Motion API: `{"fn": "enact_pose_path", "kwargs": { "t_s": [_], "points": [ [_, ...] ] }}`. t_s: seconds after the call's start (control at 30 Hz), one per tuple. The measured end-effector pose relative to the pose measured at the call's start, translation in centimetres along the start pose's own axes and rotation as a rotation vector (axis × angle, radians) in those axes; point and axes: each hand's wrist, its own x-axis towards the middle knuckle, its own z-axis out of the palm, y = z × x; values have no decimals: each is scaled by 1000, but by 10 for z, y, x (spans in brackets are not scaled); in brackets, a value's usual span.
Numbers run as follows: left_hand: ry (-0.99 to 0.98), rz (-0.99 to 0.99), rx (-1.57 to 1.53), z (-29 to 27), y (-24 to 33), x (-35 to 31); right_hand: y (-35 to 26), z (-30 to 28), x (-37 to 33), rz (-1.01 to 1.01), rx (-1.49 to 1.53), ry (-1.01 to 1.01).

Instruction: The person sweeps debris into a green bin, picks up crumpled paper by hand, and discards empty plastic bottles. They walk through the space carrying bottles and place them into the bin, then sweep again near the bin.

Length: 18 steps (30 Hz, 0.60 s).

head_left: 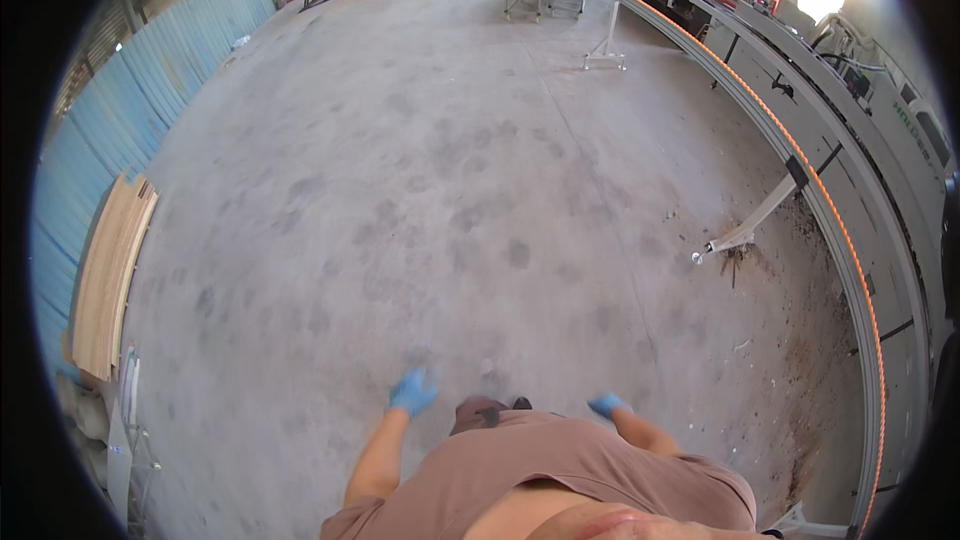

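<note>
My left hand [413, 393], motion-blurred, hangs loosely open, holding nothing I can see; my right hand [608, 405] is too small and blurred for me to tell how far it opens. Both are above the floor [420, 270]. Well apart from them, the boards [112, 280] are left, the leg [760, 220] ahead right, under the rail [837, 230], cut off below.

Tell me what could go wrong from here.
The leg under the long rail juts out over the floor, so a foot might catch on it. Debris lies around that leg's base and could roll or slide underfoot. The boards are beside the blue panels; I can't see whether they're secured, so a bump might shift them.
</note>
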Motion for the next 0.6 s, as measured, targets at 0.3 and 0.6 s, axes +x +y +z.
{"fn": "enact_pose_path", "kwargs": {
  "t_s": [0.3, 0.6],
  "points": [
    [-524, -1039, -547, 13, -127, 158, -354, -421, 242, -607, 611, 467],
    [172, -486, -845, -298, -40, 726, -335, -462, 393, 40, 51, -86]
  ]
}}
